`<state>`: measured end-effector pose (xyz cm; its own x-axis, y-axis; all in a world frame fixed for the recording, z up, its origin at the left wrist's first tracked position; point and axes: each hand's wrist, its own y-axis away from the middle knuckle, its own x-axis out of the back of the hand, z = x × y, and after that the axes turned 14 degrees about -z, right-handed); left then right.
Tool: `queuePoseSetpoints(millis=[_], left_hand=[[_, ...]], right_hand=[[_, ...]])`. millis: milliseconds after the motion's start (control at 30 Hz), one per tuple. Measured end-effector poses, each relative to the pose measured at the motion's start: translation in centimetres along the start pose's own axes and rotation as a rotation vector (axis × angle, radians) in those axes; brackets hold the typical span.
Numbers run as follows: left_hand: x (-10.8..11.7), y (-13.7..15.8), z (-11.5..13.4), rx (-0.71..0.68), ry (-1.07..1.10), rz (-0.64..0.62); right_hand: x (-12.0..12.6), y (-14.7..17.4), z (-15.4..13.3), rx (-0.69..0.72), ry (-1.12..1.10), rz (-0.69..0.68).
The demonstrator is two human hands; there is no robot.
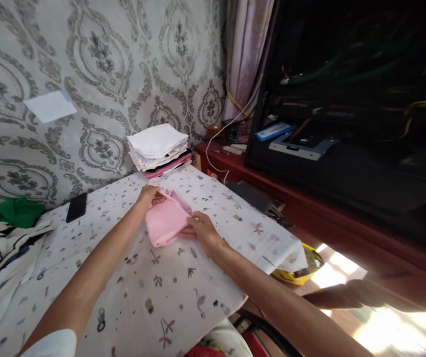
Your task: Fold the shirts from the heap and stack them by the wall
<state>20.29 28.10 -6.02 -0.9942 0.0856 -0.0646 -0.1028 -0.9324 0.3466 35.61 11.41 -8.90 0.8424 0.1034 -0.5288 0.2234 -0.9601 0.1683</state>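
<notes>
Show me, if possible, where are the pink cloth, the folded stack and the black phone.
Pink cloth (165,220), head view: middle of its folded upper side.
Folded stack (158,145), head view: white piece on top.
Black phone (77,207), head view: middle of its upper face.

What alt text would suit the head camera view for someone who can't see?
A person's left hand and right hand hold a folded pink cloth over a patterned white tablecloth. Behind it sits a folded fabric stack; a black phone and rumpled clothes lie toward the left.
</notes>
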Motion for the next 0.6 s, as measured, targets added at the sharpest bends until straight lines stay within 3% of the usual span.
queuePoseSetpoints(millis=[267, 333, 433, 533, 600], left_hand=[[1.4, 3.0, -1.8, -0.232, -0.258, -0.051], [2.2, 4.0, -2.4, -0.325, -0.441, -0.113], [3.5, 4.9, -3.6, -0.466, -0.911, -0.193], [4.3, 5.3, -4.5, -0.466, -1.215, -0.197], [4.5, 5.5, -4.7, -0.441, -1.296, -0.184]], right_hand=[[0.6, 0.6, 0.5, -0.019, 0.031, -0.101], [0.5, 0.3, 0.4, -0.028, 0.041, -0.089], [0.2, -0.1, 0.3, -0.061, 0.09, -0.077], [0.1, 0.1, -0.1, -0.104, 0.289, -0.043], [0.1, 0.7, -0.5, -0.01, 0.606, 0.032]])
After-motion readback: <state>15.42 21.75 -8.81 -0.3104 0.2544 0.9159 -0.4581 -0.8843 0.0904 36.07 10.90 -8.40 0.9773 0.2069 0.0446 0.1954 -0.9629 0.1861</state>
